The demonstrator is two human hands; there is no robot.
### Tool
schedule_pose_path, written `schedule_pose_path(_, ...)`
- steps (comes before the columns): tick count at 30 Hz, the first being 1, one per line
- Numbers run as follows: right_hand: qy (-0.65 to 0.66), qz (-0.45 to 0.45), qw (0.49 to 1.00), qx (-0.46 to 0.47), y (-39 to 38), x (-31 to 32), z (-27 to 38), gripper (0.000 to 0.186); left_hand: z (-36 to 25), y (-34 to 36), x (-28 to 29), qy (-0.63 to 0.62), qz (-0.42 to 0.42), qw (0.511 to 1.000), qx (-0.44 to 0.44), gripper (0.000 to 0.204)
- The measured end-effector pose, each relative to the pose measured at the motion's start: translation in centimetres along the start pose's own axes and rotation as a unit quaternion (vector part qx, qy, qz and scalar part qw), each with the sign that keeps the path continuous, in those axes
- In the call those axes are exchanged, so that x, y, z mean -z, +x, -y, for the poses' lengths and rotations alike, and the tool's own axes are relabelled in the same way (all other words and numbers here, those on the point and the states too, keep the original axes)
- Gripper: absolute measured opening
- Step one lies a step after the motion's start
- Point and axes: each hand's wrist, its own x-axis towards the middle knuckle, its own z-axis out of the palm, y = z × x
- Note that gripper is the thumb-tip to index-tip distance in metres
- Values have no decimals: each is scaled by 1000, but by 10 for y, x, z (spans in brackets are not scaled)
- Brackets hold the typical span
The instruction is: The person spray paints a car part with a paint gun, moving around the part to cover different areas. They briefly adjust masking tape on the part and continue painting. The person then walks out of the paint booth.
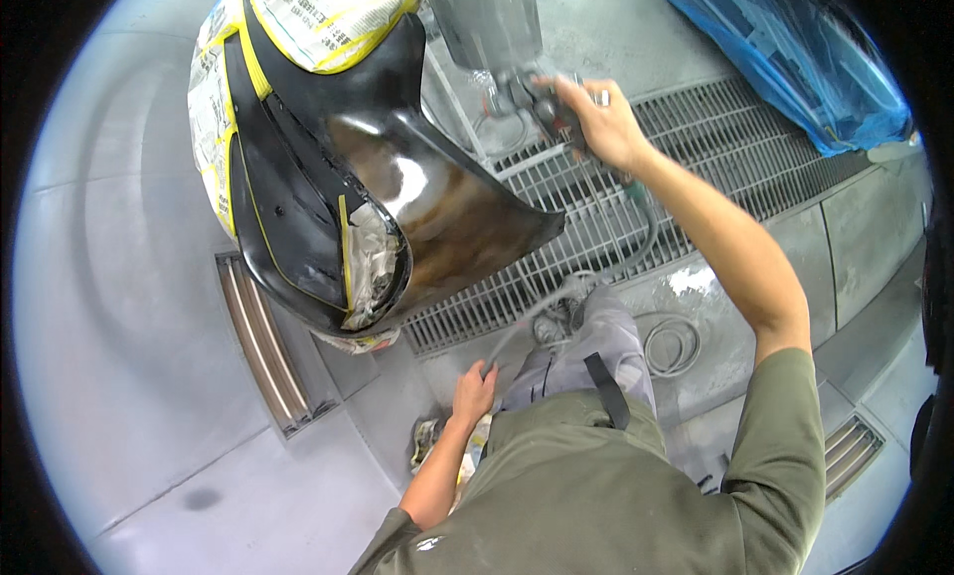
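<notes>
A spray gun point(545, 106) is in my right hand point(608, 126), fingers wrapped round its grip. On top of the gun sits a large grey cup point(487, 23). From the grip a grey air hose point(532, 317) curves down and back toward me, and my left hand point(473, 394) is closed round it near my waist. Left of the gun stands a glossy black curved body panel point(427, 202), with a brownish sheen on its lower part. Newsprint masking paper point(333, 18) edged with yellow tape covers its top and far side. The gun and panel are apart.
Metal floor grating point(686, 158) runs under the panel and gun. Blue plastic sheeting point(795, 63) drapes something at the upper right. A coil of hose point(674, 346) lies on the floor by my legs. Long lamps point(263, 341) are set in the left wall.
</notes>
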Motion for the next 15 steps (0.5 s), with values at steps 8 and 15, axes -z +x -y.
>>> schedule_pose_path(8,98,51,989,95,60,-1,-36,33,-53,-15,-58,2,-4,996,89,56)
schedule_pose_path(15,112,263,956,63,128,38,-71,36,-187,-17,-113,-28,-100,973,205,48)
